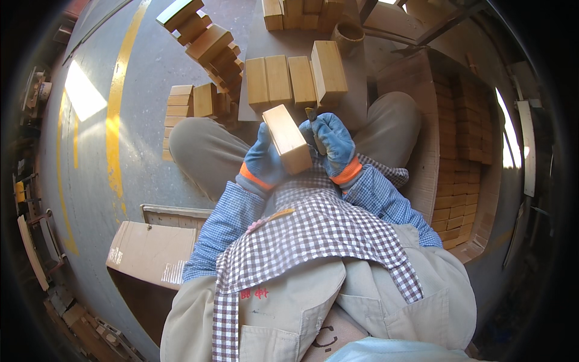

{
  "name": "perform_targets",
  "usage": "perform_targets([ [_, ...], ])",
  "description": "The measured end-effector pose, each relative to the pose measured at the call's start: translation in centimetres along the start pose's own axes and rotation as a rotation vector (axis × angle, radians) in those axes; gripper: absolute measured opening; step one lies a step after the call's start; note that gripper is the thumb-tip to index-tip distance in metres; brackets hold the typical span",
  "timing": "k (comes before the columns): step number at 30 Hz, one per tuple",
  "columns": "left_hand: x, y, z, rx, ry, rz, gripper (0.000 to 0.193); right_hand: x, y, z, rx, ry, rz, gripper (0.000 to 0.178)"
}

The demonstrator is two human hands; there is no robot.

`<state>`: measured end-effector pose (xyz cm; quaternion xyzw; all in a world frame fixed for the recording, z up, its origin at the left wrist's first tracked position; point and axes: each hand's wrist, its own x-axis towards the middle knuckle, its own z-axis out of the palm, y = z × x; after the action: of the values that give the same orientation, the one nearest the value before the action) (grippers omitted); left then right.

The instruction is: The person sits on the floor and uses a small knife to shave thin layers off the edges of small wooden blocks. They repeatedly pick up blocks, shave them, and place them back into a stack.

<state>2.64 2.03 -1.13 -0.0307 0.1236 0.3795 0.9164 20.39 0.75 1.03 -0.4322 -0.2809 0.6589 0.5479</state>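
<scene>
Both of my hands wear blue gloves with orange cuffs. My left hand (pixel 263 160) is closed around the side of a pale wooden block (pixel 286 136), which is held tilted above my lap. Just to its right, my right hand (pixel 335 143) is closed on a slim dark tool (pixel 311 114), whose tip points up and away from me. Its exact kind is too small to make out. The tool is close to the block's right edge; I cannot tell if they touch. Beyond my hands, several similar blocks (pixel 277 78) stand on a grey work surface (pixel 250 114).
A large cardboard box (pixel 426 139) packed with stacked blocks stands on my right. Left of the work surface, more blocks are piled in a leaning stack (pixel 211 48). A round brown container (pixel 348 37) sits at the back. An open carton (pixel 154 247) is at my left.
</scene>
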Motion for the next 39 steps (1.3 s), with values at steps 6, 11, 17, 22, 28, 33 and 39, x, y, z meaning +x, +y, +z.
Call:
perform_targets([
  [6, 0.3, -0.3, 0.1, 0.233, 0.078, 0.123, 0.067, 0.1, 0.2, -0.7, -0.025, -0.060, 0.009, 0.014],
  [11, 0.3, -0.8, -0.1, 0.487, 0.090, 0.233, 0.076, 0.2, 0.3, -0.4, 0.009, -0.029, -0.005, 0.015],
  [17, 0.4, -0.4, -0.1, 0.324, 0.039, 0.034, 0.081, -0.1, -0.2, 0.3, 0.045, 0.010, -0.012, 0.014],
  [22, 0.4, -0.5, 0.2, 0.262, 0.117, 0.023, 0.098, 0.1, -0.2, 0.4, 0.022, 0.005, 0.011, 0.014],
  [28, 0.5, -0.2, 0.8, 0.234, 0.042, -0.012, 0.104, 0.1, -0.2, 0.2, -0.011, 0.028, 0.008, 0.014],
  [33, 0.5, -0.3, 0.6, 0.261, 0.038, -0.009, 0.107, 0.0, -0.3, 0.2, 0.003, 0.002, -0.005, 0.013],
  [39, 0.4, -0.3, 0.4, 0.178, 0.013, -0.013, 0.089, 0.0, -0.3, -0.1, 0.029, -0.009, 0.048, 0.012],
])
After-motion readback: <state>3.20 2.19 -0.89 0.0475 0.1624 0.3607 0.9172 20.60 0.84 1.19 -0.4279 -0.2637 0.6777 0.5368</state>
